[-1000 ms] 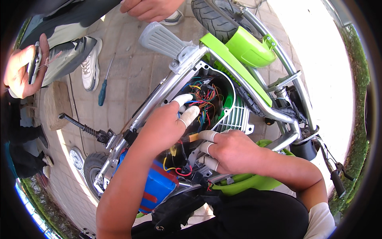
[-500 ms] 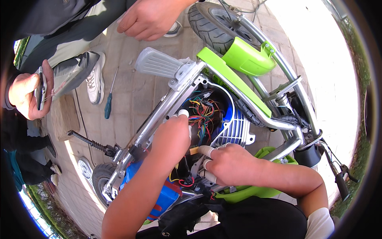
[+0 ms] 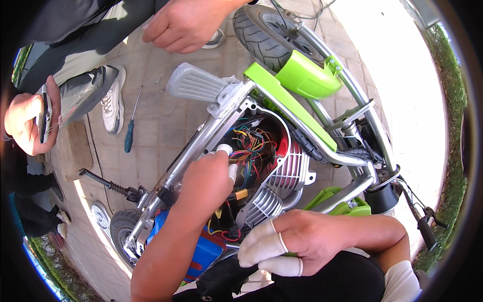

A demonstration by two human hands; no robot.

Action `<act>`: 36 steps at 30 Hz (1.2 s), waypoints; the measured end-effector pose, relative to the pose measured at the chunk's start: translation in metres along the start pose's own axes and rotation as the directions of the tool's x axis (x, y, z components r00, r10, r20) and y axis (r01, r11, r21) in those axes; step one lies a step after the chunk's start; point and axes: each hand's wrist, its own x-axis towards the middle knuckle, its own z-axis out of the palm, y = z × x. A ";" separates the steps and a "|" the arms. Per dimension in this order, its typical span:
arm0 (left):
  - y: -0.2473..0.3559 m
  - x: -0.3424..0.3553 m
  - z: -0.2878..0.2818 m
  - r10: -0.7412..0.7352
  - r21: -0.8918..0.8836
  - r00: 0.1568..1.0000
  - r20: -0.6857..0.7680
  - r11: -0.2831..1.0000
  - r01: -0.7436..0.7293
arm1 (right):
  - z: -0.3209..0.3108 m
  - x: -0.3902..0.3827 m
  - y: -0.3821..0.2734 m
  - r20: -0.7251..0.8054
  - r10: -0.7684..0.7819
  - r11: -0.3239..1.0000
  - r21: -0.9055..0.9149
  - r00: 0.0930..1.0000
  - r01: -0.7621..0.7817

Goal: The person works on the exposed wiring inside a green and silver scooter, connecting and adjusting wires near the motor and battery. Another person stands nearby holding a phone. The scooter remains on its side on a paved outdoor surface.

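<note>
A small electric motorbike with a bare silver frame [image 3: 179, 143] lies tilted before me. Inside its open black housing is a tangle of coloured wires [image 3: 250, 153]. My left hand [image 3: 209, 176], with white covers on its fingers, is closed at the near-left rim of the housing beside the wires; what it grips is hidden. A yellow connector [image 3: 242, 194] rests just right of that hand, untouched. My right hand [image 3: 289, 244], also in white finger covers, hovers in front of the finned silver casing [image 3: 266, 205]. Its fingers are bent and pressed together, and any contents cannot be seen.
A blue wrapped battery pack [image 3: 204, 254] sits beneath my left forearm. A green screwdriver [image 3: 129, 136] lies on the paving near a wooden block [image 3: 73, 151]. Another person's hand [image 3: 183, 25] hangs at the top; a further hand at the left holds a phone [image 3: 45, 116].
My right hand has left the yellow connector and drawn back toward me. My left hand has shifted slightly left and down. Inside the housing rim, the blue colour now looks red.
</note>
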 end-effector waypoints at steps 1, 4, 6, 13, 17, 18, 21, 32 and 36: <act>0.000 0.000 -0.001 -0.003 -0.005 1.000 0.007 1.000 0.003 | 0.004 0.002 -0.009 -0.027 -0.082 0.914 0.396 0.996 0.086; 0.001 0.001 -0.003 -0.009 -0.028 1.000 0.023 1.000 0.010 | 0.014 0.013 -0.035 -0.073 -0.206 0.563 0.807 0.976 0.179; -0.003 -0.003 -0.006 -0.046 -0.021 0.998 0.036 0.999 0.047 | 0.020 0.025 -0.048 -0.121 -0.181 0.387 0.903 0.976 0.184; 0.006 0.002 -0.012 -0.066 -0.045 0.992 0.109 0.996 0.071 | 0.057 0.066 -0.116 -0.542 0.533 0.134 0.812 0.650 0.568; 0.002 0.001 -0.011 -0.071 -0.020 0.991 0.113 0.997 0.074 | 0.068 0.058 -0.115 -0.571 0.593 0.243 0.799 0.567 0.550; 0.001 0.001 -0.011 -0.071 -0.020 0.992 0.105 0.997 0.074 | 0.071 0.057 -0.115 -0.579 0.606 0.272 0.796 0.546 0.542; 0.001 0.002 -0.005 -0.053 -0.019 0.993 0.103 0.998 0.056 | 0.077 0.049 -0.115 -0.616 0.642 0.372 0.771 0.457 0.517; -0.001 0.002 -0.005 -0.032 -0.027 0.996 0.085 0.999 0.034 | 0.024 0.011 -0.010 0.276 -0.218 0.719 0.694 0.936 -0.038; -0.002 0.002 -0.005 -0.017 -0.013 0.996 0.088 1.000 0.018 | 0.024 -0.001 0.009 0.220 0.107 0.974 0.173 0.970 -0.147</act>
